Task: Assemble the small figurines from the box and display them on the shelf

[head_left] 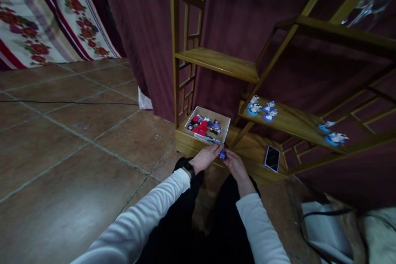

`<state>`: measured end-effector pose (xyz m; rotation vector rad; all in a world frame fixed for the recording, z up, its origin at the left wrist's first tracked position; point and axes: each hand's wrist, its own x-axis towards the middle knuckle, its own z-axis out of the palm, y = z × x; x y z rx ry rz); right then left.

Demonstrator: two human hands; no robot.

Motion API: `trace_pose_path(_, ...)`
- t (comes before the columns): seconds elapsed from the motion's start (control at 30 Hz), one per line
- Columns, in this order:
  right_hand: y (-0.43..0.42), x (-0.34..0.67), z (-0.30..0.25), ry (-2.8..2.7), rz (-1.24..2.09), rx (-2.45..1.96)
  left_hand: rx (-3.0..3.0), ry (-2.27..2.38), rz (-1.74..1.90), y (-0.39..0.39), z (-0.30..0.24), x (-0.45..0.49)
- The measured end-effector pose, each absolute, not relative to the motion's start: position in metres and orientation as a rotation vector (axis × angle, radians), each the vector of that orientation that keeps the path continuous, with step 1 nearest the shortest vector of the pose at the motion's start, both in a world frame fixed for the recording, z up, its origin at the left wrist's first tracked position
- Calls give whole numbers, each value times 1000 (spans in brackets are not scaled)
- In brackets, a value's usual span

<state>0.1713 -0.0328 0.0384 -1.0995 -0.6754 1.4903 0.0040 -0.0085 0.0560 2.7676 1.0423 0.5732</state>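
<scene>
At the bottom middle of the frame, the left hand [206,157] and the right hand [236,166] are meeting. Their fingertips are pinching a small blue toy [222,155] from both sides, so both hands are closing on it. The toy is hanging just in front of the box [214,113], over the lowest board of the wooden rack [216,61].

The box is holding many red and dark toys. A phone [272,158] is lying to the right of it.

Farther back, right of the middle, blue figures [262,109] are standing on a shelf.

The toy is tiny, so I think it could slip out and roll under the rack. A quick elbow could also be knocking the phone off.
</scene>
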Motion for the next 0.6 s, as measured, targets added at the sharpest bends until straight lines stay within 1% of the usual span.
trace_pose_path(0.27,-32,171,36,-689,1485,-1147,2788,946,519,-9,53,5)
trace_pose_path(0.6,-33,169,33,-689,1470,-1128,2873,973,471,-14,56,8)
